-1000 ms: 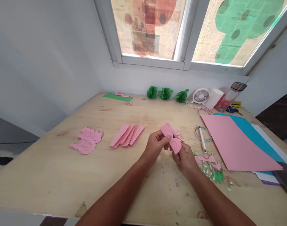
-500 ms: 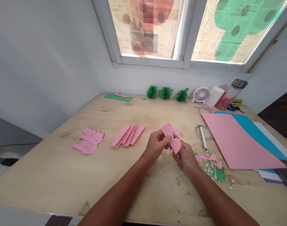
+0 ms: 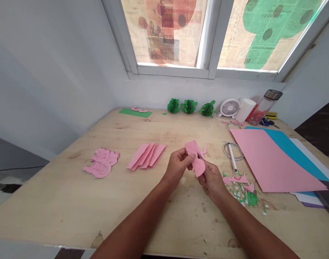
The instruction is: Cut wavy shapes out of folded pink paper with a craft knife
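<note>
Pink paper (image 3: 199, 167) is needing steady support along its drawn curve; the left hand (image 3: 177, 163) is pinching it, the right hand (image 3: 213, 180) is hiding its grip.

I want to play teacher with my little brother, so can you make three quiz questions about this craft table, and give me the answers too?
1. Count: how many frilly green paper shapes stand in a row, left of the white fan?
2. True or false: the white pen lies to the left of the big pink sheet.
3. Pick one: what is the left hand pinching?
A) a frilly green shape
B) a piece of pink paper
C) the white pen

Key: 1. three; 2. true; 3. B
</note>
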Motion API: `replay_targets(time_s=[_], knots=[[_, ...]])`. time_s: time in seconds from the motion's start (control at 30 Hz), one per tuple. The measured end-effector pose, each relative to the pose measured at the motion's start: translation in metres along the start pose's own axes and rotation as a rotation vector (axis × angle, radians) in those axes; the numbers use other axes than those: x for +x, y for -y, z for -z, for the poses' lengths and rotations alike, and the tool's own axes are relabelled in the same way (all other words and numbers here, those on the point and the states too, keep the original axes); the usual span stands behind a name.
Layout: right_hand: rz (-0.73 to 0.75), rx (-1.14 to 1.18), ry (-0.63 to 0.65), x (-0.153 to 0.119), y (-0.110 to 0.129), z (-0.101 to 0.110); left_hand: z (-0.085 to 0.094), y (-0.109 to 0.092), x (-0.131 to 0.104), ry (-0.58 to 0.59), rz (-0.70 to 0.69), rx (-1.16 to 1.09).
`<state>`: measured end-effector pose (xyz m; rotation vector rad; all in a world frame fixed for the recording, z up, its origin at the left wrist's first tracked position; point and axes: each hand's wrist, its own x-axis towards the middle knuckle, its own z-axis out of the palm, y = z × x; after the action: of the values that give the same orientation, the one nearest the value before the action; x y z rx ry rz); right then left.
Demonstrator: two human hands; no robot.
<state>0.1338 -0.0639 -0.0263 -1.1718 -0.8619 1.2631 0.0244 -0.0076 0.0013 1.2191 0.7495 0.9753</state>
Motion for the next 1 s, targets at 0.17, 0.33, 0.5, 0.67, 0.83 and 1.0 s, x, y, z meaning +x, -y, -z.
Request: replay_targets(time_s=[0.17, 0.33, 0.5, 0.67, 0.83, 1.0], knots=[[-0.007, 0.002, 0.001, -0.0009, -0.001, -0.0003, -0.0002, 0.0024, 0.0011, -0.011, 0.013, 0.015], [0.001, 0.013, 0.009, -0.0017, -0.0007, -0.0003, -0.0008, 0.0012, 0.0008, 0.005, 0.002, 0.031], [0.015, 0.006, 0.012, -0.0016, 0.0, -0.0005, -0.0008, -0.0008, 0.0, 0.006, 0.011, 0.021], [-0.01, 0.011, 0.003, -0.0019, 0.0021, -0.0022, -0.0013, -0.0018, -0.0005, 0.001, 0.016, 0.009], [-0.013, 0.054, -0.003, 0.0, -0.0024, -0.0012, -0.0011, -0.0011, -0.0007, -0.013, 0.006, -0.001], [-0.012, 0.08, 0.001, 0.0001, -0.004, -0.0006, -0.0012, -0.0019, -0.001, -0.005, 0.021, 0.007]])
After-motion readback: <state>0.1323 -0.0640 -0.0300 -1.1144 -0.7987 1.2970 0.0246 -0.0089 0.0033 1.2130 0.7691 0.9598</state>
